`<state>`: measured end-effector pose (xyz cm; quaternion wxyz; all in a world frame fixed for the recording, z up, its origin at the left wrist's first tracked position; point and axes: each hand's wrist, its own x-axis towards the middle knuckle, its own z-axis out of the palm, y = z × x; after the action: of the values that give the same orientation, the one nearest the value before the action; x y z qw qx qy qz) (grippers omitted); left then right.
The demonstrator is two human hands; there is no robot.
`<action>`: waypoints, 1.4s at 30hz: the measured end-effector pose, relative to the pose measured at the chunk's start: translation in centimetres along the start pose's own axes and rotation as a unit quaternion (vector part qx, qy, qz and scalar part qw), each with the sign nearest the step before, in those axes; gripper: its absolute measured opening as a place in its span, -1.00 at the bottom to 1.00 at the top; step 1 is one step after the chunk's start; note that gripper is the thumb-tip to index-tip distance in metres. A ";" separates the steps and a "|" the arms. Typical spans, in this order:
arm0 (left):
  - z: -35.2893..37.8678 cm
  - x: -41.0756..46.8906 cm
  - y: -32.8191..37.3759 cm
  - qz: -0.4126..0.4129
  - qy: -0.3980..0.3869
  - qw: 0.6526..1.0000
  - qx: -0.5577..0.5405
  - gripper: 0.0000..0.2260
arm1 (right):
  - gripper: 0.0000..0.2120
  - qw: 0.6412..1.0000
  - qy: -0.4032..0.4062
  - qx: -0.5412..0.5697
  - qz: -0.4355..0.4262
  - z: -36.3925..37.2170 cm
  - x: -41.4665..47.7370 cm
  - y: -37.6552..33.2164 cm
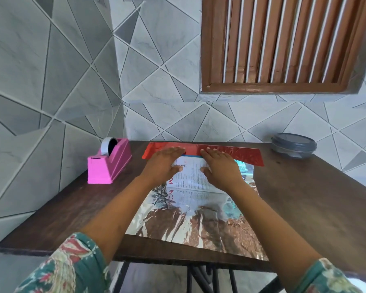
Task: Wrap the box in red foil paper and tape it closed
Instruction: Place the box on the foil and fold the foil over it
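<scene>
Red foil paper (199, 225) silver-side up on desk (315, 197), box (190, 176) near far end, far flap (230, 154) folded onto it. Left hand (164, 163), right hand (220, 166) flat on flap, fingers straight, gripping nothing; guessing to hold crease. Pink tape dispenser (109, 163) parked close left for taping.

A: Finish of foil (199, 227)?
B: Metallic, mirror-glossy, creased; red on the turned-over strip.
A: Of box (191, 176)?
B: Printed card, smooth, slight sheen.
A: Of table (304, 197)?
B: Dark wood, matt, grained.
A: Of dispenser (109, 166), tub (293, 145)?
B: Plastic both: matt pink; smooth grey lid.
A: Of sleeve (72, 267)?
B: Printed cloth, matt.
</scene>
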<state>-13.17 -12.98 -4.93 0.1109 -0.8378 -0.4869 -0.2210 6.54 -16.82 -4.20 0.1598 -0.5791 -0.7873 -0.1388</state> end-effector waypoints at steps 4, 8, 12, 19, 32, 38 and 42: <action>0.0 -0.4 -0.5 -0.025 0.075 0.994 -0.071 -0.49 | -0.50 1.000 -0.001 0.020 -0.001 -1.2 0.6 1.0; -0.2 -2.5 -0.4 -0.130 0.285 0.936 -0.162 -0.66 | -0.66 0.999 0.004 0.047 0.016 -2.0 1.5 2.2; 0.7 -4.0 -0.1 -0.193 0.253 0.930 -0.185 -0.76 | -0.63 0.998 -0.050 0.049 0.005 -2.0 2.1 2.7; -0.3 -0.2 1.2 -0.412 0.028 0.766 -0.492 -0.66 | -0.52 0.997 -0.062 0.040 0.007 -1.9 2.2 2.7; -1.0 -3.1 1.4 -0.363 -0.014 0.686 -0.630 -0.72 | -0.45 0.999 -0.030 0.015 -0.027 -2.7 2.1 2.1; -0.2 -4.3 1.9 -0.345 0.035 0.654 -0.672 -0.77 | -0.43 0.999 0.009 -0.008 -0.043 -2.9 1.6 1.6; 0.4 -5.7 2.2 -0.323 0.051 0.685 -0.651 -0.74 | -0.43 0.997 0.030 -0.012 -0.072 -3.0 0.9 1.4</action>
<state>-13.59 -18.29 -7.97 -0.5158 -0.4776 -0.4549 -0.5467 7.90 -16.83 -1.00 0.1663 -0.5185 -0.8199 -0.1767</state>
